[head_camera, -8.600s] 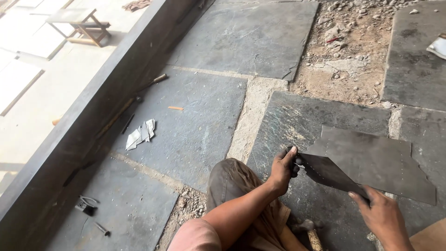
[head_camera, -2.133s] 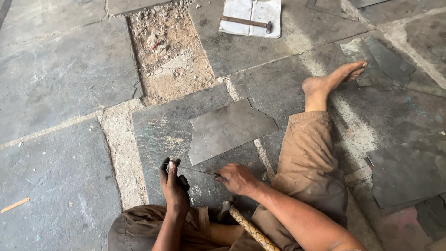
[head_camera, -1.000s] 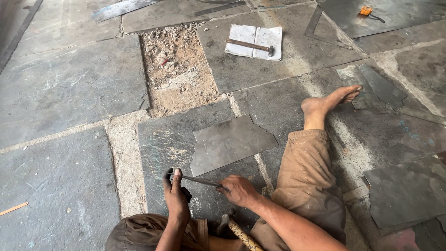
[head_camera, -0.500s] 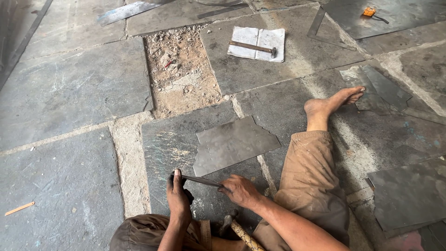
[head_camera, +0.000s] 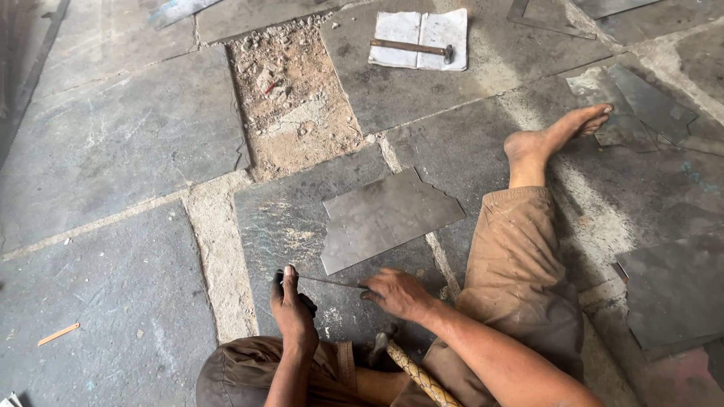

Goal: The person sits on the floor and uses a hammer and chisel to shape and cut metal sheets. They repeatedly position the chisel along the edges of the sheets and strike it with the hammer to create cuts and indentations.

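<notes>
My left hand [head_camera: 292,307] is clenched around a dark tool [head_camera: 302,298] low in the frame, and my right hand [head_camera: 398,292] pinches the other end of a thin metal strip [head_camera: 328,282] that spans between them. Just above lies a grey metal sheet [head_camera: 385,216] on the stone floor [head_camera: 113,143]. A hammer [head_camera: 413,48] rests on white paper [head_camera: 419,38] at the top, right of centre.

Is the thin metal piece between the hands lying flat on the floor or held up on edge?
On edge: the thin metal strip shows only as a narrow line running between the left hand and right hand.
</notes>
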